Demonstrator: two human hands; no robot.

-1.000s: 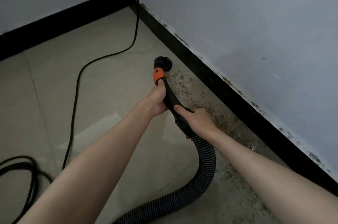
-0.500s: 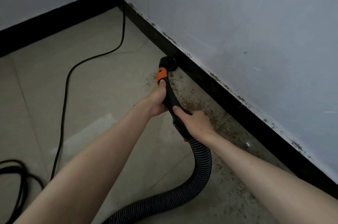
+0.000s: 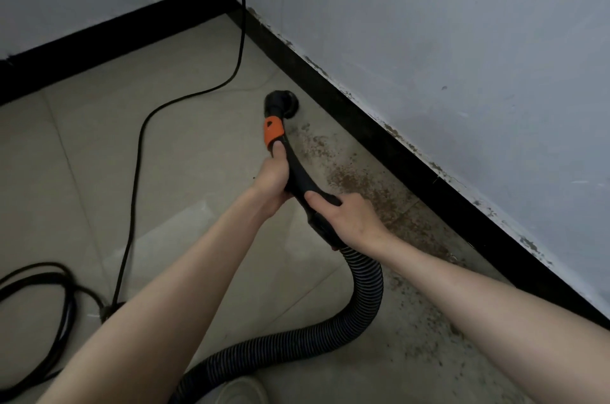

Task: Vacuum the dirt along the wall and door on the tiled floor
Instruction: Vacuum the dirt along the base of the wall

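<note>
A black vacuum handle (image 3: 298,172) with an orange collar (image 3: 273,131) ends in a round black nozzle (image 3: 281,104) that sits on the beige tiled floor (image 3: 185,152), a little out from the black skirting (image 3: 379,136). My left hand (image 3: 274,177) grips the handle just below the orange collar. My right hand (image 3: 350,217) grips its lower end where the ribbed black hose (image 3: 366,291) begins. Brown dirt (image 3: 359,179) lies scattered along the skirting to the right of the handle.
A black power cable (image 3: 138,152) hangs down the wall and runs across the floor to a coil (image 3: 36,301) at the left. White walls (image 3: 462,40) meet in a corner at the top. A shoe tip (image 3: 242,392) shows at the bottom edge.
The nozzle has moved away from the skirting, back out onto the open tile. Both hands keep the same grip on the handle.
</note>
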